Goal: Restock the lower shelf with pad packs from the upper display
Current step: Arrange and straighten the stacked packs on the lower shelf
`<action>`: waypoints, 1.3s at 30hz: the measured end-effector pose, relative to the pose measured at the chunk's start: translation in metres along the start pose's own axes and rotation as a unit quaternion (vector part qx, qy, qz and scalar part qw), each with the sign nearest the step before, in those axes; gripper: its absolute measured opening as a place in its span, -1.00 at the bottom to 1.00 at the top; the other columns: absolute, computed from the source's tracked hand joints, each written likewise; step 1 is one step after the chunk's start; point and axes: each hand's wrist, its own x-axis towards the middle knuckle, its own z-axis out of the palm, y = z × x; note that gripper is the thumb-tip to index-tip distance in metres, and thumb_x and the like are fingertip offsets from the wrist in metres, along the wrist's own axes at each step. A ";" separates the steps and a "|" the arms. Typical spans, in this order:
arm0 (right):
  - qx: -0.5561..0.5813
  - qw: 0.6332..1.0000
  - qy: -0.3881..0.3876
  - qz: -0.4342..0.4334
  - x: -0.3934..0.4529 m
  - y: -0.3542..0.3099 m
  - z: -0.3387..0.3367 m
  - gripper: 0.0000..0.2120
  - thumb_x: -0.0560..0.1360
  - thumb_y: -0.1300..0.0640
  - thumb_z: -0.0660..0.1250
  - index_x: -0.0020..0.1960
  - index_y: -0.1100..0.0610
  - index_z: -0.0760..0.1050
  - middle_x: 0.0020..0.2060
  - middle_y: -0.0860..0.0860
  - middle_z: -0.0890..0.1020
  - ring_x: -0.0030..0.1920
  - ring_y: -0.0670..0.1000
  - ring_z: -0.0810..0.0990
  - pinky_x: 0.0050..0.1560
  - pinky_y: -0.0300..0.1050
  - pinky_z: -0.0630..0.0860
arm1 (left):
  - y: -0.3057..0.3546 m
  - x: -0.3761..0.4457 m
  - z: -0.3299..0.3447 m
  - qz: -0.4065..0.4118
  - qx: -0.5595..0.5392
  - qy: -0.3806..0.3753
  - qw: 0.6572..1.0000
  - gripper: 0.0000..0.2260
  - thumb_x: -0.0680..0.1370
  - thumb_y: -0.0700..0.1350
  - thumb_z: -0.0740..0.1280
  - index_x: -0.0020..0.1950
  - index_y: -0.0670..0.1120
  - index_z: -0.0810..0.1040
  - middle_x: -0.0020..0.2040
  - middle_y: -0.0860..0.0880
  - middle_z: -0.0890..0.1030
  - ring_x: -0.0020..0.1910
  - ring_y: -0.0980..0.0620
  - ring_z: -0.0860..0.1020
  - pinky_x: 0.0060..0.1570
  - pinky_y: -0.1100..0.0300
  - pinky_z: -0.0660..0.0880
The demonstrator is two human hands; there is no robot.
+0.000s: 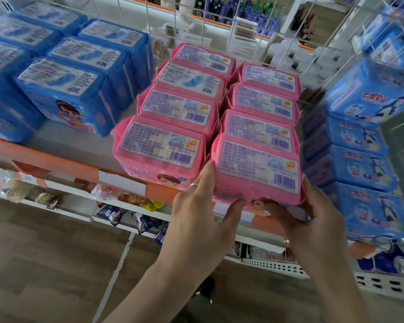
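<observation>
Two rows of pink pad packs stand on the upper shelf (pixel 63 145). The front pack of the right row (pixel 258 169) sits at the shelf's front edge, held between both hands. My left hand (pixel 201 213) grips its left side, fingers along the pack's flank and thumb under its front. My right hand (pixel 313 215) grips its right side, thumb on the front face and fingers round the far corner. The front pack of the left row (pixel 160 145) stands just beside it. The lower shelf (pixel 135 220) shows below.
Blue pad packs (pixel 63 94) fill the upper shelf's left part. Light-blue packs (pixel 369 173) are stacked at the right. White wire panels (pixel 219 26) back the shelf. Snack bags (pixel 128 206) lie on the lower shelf. Wood-look floor lies below.
</observation>
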 end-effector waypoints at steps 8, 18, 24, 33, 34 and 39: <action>0.019 1.000 0.007 0.022 -0.001 -0.001 0.005 -0.46 0.35 -0.18 0.44 0.30 -0.15 0.47 0.09 -0.08 0.65 0.07 -0.26 0.60 0.03 -0.47 0.50 | -0.013 0.002 -0.001 -0.001 0.030 -0.030 0.999 -0.30 0.58 -0.09 0.41 0.63 0.00 0.13 0.30 0.11 0.56 0.29 0.10 0.51 0.32 0.12 0.50; 0.026 0.995 -0.008 0.098 -0.021 0.024 0.029 -0.33 0.31 0.12 0.63 0.33 -0.08 0.43 0.14 -0.11 0.66 0.03 -0.27 0.65 0.04 -0.37 0.57 | -0.019 -0.055 0.010 -0.046 0.102 -0.130 0.985 -0.16 0.64 0.12 0.24 0.59 0.13 -0.39 0.58 0.25 -0.35 0.55 0.26 0.03 0.15 0.72 -0.11; 0.014 0.994 0.007 0.110 -0.013 0.016 0.030 -0.50 0.36 0.04 0.60 0.25 0.03 0.54 -0.05 -0.16 0.68 -0.10 -0.40 0.59 -0.17 -0.58 0.41 | -0.023 -0.058 0.020 -0.040 0.099 -0.179 0.978 -0.17 0.64 0.12 0.23 0.56 0.16 -0.43 0.59 0.09 -0.42 0.57 0.07 0.16 0.29 0.35 0.26; 0.000 0.994 -0.005 0.110 0.000 0.006 0.030 -0.77 0.41 0.10 0.58 -0.04 -0.06 0.57 -0.43 -0.39 0.60 -0.33 -0.44 0.56 -0.33 -0.59 0.37 | -0.019 -0.041 0.026 -0.058 0.126 -0.215 0.967 -0.15 0.62 0.08 0.27 0.61 0.10 -0.36 0.57 -0.01 -0.47 0.60 -0.10 0.13 0.24 0.09 0.44; 0.000 0.994 0.001 0.112 0.001 0.009 0.030 -0.77 0.39 0.11 0.59 -0.03 -0.04 0.59 -0.44 -0.32 0.61 -0.34 -0.43 0.57 -0.34 -0.58 0.38 | -0.021 -0.041 0.027 -0.060 0.124 -0.217 0.966 -0.15 0.62 0.07 0.28 0.61 0.10 -0.34 0.57 -0.02 -0.46 0.56 -0.14 0.22 0.18 0.10 0.45; -0.012 0.995 0.033 0.096 0.006 0.008 0.034 -0.64 0.35 0.03 0.62 0.10 0.04 0.65 -0.18 -0.09 0.69 -0.15 -0.11 0.68 -0.17 -0.29 0.49 | -0.029 -0.036 0.029 -0.065 0.136 -0.196 0.969 -0.21 0.60 0.08 0.28 0.65 0.11 -0.18 0.63 -0.06 -0.28 0.20 -0.16 0.58 -0.11 0.18 0.42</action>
